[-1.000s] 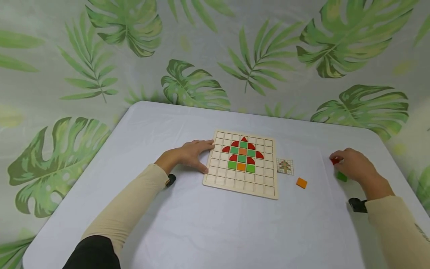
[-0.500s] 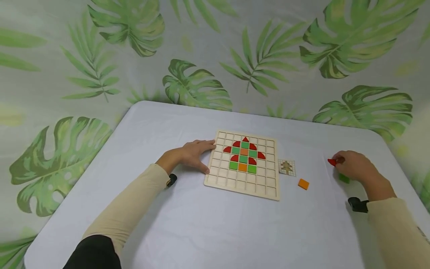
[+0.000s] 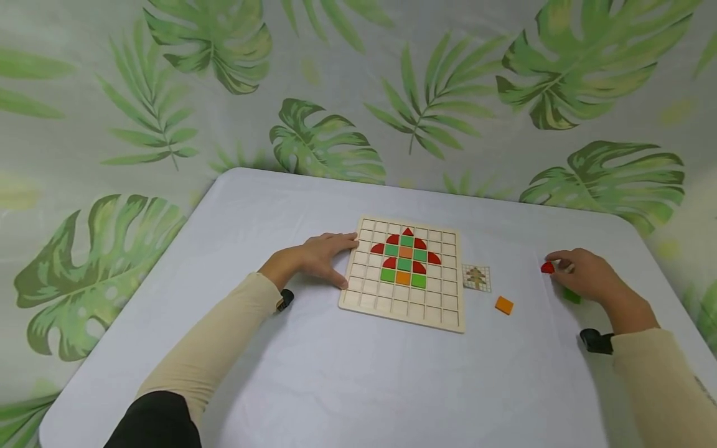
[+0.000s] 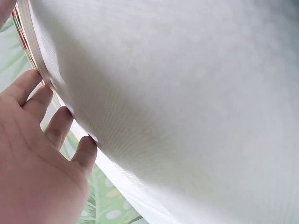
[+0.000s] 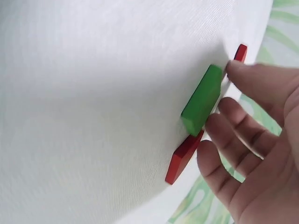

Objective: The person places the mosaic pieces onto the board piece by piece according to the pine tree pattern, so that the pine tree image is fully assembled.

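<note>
My left hand (image 3: 323, 256) rests spread at the left edge of a wooden grid board (image 3: 370, 303), thumb and fingertips against its rim. In the left wrist view the fingertips line up along the board's side (image 4: 32, 39). Red, green and orange tiles form a tree-like pattern in its cells. Far to the right, my right hand (image 3: 588, 274) pinches a small red tile (image 3: 547, 267) at the tips of thumb and forefinger. Under that hand lie a green tile (image 5: 203, 100) and another red tile (image 5: 183, 159); its remaining fingers are loosely bent beside them.
A small pattern card (image 3: 477, 278) lies against the board's right side. Nearer the front is a loose orange square tile (image 3: 504, 305). The white-covered table (image 3: 358, 379) ends at a leaf-printed backdrop (image 3: 336, 74).
My right hand has shifted slightly left, bringing the red tile out from under its fingers and away from the green one. The left hand stays at the board.
</note>
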Demonstrator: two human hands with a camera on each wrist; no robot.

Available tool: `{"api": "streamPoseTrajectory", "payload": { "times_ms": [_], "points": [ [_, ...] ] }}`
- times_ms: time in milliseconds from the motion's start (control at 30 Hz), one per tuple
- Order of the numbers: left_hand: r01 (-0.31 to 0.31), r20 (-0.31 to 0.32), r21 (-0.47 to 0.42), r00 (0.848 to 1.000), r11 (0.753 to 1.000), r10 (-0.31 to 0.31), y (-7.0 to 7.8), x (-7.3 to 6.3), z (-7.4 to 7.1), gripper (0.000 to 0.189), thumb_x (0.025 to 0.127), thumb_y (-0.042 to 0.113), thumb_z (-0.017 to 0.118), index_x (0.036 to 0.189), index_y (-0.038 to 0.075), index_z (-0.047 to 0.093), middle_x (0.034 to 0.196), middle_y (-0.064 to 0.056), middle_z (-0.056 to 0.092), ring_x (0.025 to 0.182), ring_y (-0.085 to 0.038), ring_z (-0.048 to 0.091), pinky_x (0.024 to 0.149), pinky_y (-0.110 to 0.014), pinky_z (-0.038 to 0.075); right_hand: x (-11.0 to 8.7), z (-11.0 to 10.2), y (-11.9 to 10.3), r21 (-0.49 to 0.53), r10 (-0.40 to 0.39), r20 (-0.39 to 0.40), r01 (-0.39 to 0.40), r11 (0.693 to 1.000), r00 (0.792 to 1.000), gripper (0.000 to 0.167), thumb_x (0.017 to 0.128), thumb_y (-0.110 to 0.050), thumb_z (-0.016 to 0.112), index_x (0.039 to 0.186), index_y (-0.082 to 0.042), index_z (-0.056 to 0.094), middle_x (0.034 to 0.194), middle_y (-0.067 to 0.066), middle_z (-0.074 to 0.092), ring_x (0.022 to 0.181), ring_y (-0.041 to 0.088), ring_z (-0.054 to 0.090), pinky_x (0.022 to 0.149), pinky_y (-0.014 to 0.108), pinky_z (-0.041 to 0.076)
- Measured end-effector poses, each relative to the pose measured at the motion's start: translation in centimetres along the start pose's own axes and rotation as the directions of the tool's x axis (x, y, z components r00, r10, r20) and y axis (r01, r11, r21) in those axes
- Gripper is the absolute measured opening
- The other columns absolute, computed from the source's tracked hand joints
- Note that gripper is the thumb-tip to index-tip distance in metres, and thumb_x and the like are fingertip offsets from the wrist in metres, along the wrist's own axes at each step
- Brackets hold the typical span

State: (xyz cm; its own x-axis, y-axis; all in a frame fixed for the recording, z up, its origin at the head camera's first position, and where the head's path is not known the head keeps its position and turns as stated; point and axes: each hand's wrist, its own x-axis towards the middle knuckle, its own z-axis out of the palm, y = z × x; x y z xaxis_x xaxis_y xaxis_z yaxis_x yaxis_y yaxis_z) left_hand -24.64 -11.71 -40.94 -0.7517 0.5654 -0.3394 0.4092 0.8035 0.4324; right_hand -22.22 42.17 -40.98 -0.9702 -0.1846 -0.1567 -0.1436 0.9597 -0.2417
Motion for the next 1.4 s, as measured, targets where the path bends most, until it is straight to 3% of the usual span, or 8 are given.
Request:
{"api": "streamPoseTrajectory", "payload": {
  "times_ms": [167,367,500,633,933,1267,1400],
  "points": [
    [0.013,0.01,0.002,1.0,1.0,-0.013,0.1,-0.1,-0.1,0.095,0.08,0.044,0.079,0.158,0.022,0.028,0.169,0.007,0.012,0.156,-0.028,0.015,0.124,-0.054,0.018,0.2,0.0,0.1,0.011,-0.027,0.006,0.027,1.0,1.0,0.036,0.09,-0.016,0.063,0.119,0.007,0.064,0.104,0.029,0.065,0.09,0.039,0.063,0.064,0.035,0.05],
    [0.012,0.01,0.004,1.0,1.0,-0.012,0.0,0.1,0.0,0.096,0.08,0.046,0.078,0.158,0.023,0.027,0.169,0.008,0.01,0.156,-0.028,0.014,0.124,-0.054,0.018,0.1,0.3,0.1,0.011,-0.004,-0.021,0.004,1.0,1.0,0.038,0.089,-0.018,0.066,0.115,0.009,0.065,0.103,0.028,0.064,0.088,0.037,0.061,0.067,0.044,0.052],
    [0.014,0.005,0.006,1.0,1.0,-0.014,0.0,0.1,0.0,0.096,0.08,0.046,0.079,0.158,0.024,0.027,0.169,0.01,0.01,0.156,-0.027,0.014,0.124,-0.054,0.018,-0.2,0.6,-0.1,0.052,0.036,-0.066,-0.033,0.998,0.997,0.039,0.088,-0.022,0.067,0.113,0.009,0.064,0.102,0.026,0.066,0.083,0.031,0.06,0.058,0.033,0.048],
    [0.015,-0.002,0.009,1.0,1.0,-0.015,0.0,0.1,-0.1,0.096,0.079,0.045,0.08,0.158,0.025,0.028,0.169,0.01,0.011,0.156,-0.027,0.015,0.124,-0.053,0.019,-0.5,0.8,-0.9,0.075,0.028,-0.142,-0.017,0.997,0.989,0.036,0.089,-0.024,0.068,0.11,0.005,0.065,0.097,0.022,0.069,0.076,0.023,0.059,0.053,0.028,0.044],
    [0.004,-0.003,0.002,1.0,1.0,-0.004,0.0,-0.1,0.0,0.096,0.079,0.045,0.08,0.157,0.023,0.029,0.169,0.008,0.012,0.156,-0.028,0.015,0.124,-0.054,0.019,0.2,0.8,-5.0,0.071,-0.054,-0.224,0.072,0.995,0.973,0.03,0.086,-0.019,0.07,0.105,0.004,0.068,0.094,0.02,0.066,0.077,0.025,0.053,0.057,0.028,0.042],
    [-0.005,0.004,0.003,1.0,1.0,0.005,0.0,-0.1,-0.2,0.096,0.079,0.044,0.079,0.158,0.022,0.028,0.169,0.006,0.013,0.156,-0.028,0.015,0.124,-0.054,0.019,1.0,1.5,-11.0,0.098,-0.165,-0.234,0.192,0.977,0.958,0.025,0.084,-0.007,0.064,0.108,0.002,0.066,0.102,0.018,0.065,0.089,0.029,0.059,0.077,0.044,0.052],
    [-0.003,0.005,0.001,1.0,1.0,0.003,0.0,0.0,-0.2,0.096,0.079,0.045,0.079,0.158,0.023,0.029,0.169,0.007,0.014,0.156,-0.027,0.014,0.124,-0.054,0.018,1.5,2.1,-12.8,0.1,-0.218,-0.224,0.245,0.964,0.95,0.026,0.085,-0.006,0.065,0.109,0.003,0.066,0.104,0.017,0.065,0.089,0.028,0.059,0.078,0.044,0.052]
  ]
}}
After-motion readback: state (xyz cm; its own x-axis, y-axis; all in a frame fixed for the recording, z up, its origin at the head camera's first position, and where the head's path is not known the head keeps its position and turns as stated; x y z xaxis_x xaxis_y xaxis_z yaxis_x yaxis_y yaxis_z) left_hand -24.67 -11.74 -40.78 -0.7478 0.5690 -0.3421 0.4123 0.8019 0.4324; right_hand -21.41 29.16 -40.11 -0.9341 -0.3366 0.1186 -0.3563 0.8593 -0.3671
